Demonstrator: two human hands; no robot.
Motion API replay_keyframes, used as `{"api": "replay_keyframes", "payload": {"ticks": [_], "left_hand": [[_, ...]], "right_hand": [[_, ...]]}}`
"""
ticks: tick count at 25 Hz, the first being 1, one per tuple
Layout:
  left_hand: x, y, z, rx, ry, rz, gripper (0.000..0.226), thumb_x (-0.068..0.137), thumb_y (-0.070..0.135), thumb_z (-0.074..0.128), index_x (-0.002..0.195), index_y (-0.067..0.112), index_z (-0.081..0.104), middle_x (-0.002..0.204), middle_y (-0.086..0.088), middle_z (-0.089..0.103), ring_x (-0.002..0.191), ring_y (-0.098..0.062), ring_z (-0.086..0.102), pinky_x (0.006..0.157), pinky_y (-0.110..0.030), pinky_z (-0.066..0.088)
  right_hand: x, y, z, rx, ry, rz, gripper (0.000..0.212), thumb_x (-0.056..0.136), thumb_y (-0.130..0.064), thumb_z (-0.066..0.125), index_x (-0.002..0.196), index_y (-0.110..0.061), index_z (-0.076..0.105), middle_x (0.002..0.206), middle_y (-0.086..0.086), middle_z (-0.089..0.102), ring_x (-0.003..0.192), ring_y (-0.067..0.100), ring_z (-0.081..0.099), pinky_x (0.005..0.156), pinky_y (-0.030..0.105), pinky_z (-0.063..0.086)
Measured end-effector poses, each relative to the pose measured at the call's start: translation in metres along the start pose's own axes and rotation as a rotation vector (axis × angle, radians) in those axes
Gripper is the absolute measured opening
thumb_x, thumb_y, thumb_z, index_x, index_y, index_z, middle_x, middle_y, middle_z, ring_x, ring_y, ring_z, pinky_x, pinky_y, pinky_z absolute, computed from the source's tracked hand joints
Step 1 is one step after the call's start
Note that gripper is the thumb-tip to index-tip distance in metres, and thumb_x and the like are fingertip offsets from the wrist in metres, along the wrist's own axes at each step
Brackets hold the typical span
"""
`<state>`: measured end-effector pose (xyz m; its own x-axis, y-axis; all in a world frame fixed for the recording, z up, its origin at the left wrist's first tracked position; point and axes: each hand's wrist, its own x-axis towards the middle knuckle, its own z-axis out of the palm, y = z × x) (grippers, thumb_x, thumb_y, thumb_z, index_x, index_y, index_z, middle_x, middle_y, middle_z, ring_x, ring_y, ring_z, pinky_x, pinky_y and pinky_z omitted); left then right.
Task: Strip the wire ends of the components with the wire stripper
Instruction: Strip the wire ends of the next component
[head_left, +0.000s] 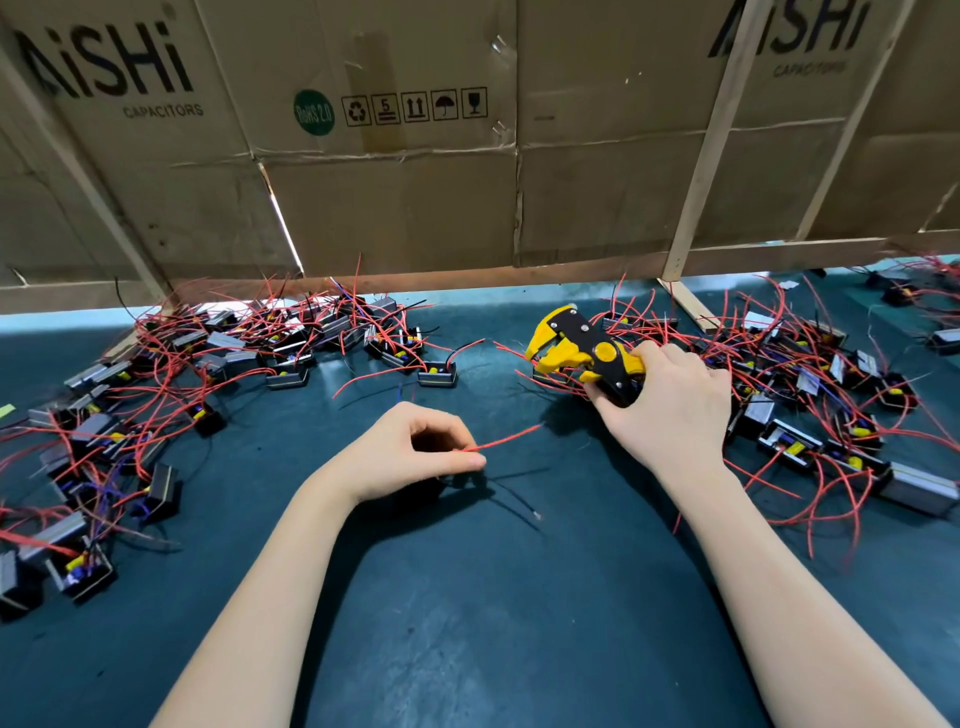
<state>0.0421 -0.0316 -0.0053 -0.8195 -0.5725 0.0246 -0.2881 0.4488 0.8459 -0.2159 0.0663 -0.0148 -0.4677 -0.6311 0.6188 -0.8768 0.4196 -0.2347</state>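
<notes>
Yellow-and-black plastic wire stripper (582, 353) sits clenched in my right hand (670, 410) (its jaws gaping); my left hand (415, 452) pinches a thin red wire (506, 441).

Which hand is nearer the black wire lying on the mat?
Left. The left hand sits just above the black wire; the right hand is farther right, gripping the wire stripper.

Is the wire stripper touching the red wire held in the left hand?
Apart. The head view shows the red wire pinched by the left hand, its free end over bare mat, with a clear gap to the wire stripper gripped by the right hand.
</notes>
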Motion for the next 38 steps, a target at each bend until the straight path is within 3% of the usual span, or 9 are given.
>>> {"api": "replay_keyframes", "payload": {"ticks": [6,11,13,15,19,28,38], "left_hand": [[-0.002,0.001,0.001,0.023,-0.168,-0.004,0.009,0.079,0.021,0.082,0.082,0.015,0.077,0.075,-0.012,0.067,0.068,-0.011,0.057,0.066,-0.023,0.045],[-0.002,0.0,0.0,0.11,-0.206,0.01,0.008,0.078,0.021,0.083,0.08,0.016,0.076,0.077,-0.003,0.07,0.072,-0.009,0.059,0.07,-0.022,0.047],[0.001,-0.001,0.001,0.035,-0.105,-0.013,0.007,0.084,0.016,0.077,0.082,0.013,0.071,0.073,-0.007,0.068,0.066,-0.012,0.058,0.066,-0.024,0.047],[0.006,-0.003,0.005,-0.042,0.097,-0.018,0.007,0.09,0.012,0.069,0.085,0.009,0.065,0.068,0.0,0.066,0.063,-0.013,0.058,0.065,-0.025,0.049],[0.012,-0.003,0.014,-0.112,0.332,-0.004,0.008,0.093,0.011,0.065,0.086,0.008,0.063,0.063,0.002,0.067,0.058,-0.007,0.058,0.061,-0.014,0.046],[0.014,-0.004,0.018,-0.032,0.503,0.002,0.011,0.091,0.011,0.066,0.081,0.012,0.061,0.059,0.0,0.067,0.056,-0.007,0.058,0.065,-0.021,0.051],[0.013,-0.005,0.019,-0.024,0.447,-0.012,0.01,0.09,0.015,0.068,0.082,0.015,0.063,0.063,-0.001,0.069,0.059,-0.011,0.059,0.07,-0.033,0.054]], "right_hand": [[0.0,0.0,0.002,0.021,-0.019,0.018,0.045,0.075,-0.058,0.068,0.086,-0.015,0.058,0.086,0.004,0.063,0.088,0.031,0.06,0.076,0.039,0.035],[0.0,0.0,0.003,0.039,-0.023,0.014,0.046,0.076,-0.058,0.067,0.088,-0.015,0.059,0.088,0.003,0.063,0.09,0.031,0.059,0.077,0.039,0.034],[-0.001,0.0,0.003,0.023,-0.035,0.006,0.046,0.076,-0.058,0.066,0.089,-0.015,0.058,0.088,0.003,0.063,0.091,0.031,0.059,0.077,0.039,0.034],[-0.001,0.0,0.004,0.003,-0.035,-0.006,0.046,0.076,-0.058,0.066,0.089,-0.014,0.058,0.088,0.004,0.063,0.09,0.031,0.059,0.077,0.04,0.035],[-0.002,-0.001,0.003,-0.03,-0.021,-0.043,0.045,0.073,-0.053,0.071,0.088,-0.013,0.059,0.086,0.006,0.063,0.086,0.032,0.058,0.077,0.04,0.034],[-0.003,-0.005,0.001,-0.002,-0.013,-0.097,0.042,0.071,-0.048,0.076,0.092,-0.014,0.065,0.087,0.004,0.065,0.086,0.031,0.059,0.076,0.038,0.032],[-0.003,-0.003,0.002,-0.02,-0.036,-0.063,0.043,0.073,-0.052,0.072,0.09,-0.013,0.063,0.086,0.003,0.063,0.087,0.031,0.058,0.076,0.038,0.031]]}}
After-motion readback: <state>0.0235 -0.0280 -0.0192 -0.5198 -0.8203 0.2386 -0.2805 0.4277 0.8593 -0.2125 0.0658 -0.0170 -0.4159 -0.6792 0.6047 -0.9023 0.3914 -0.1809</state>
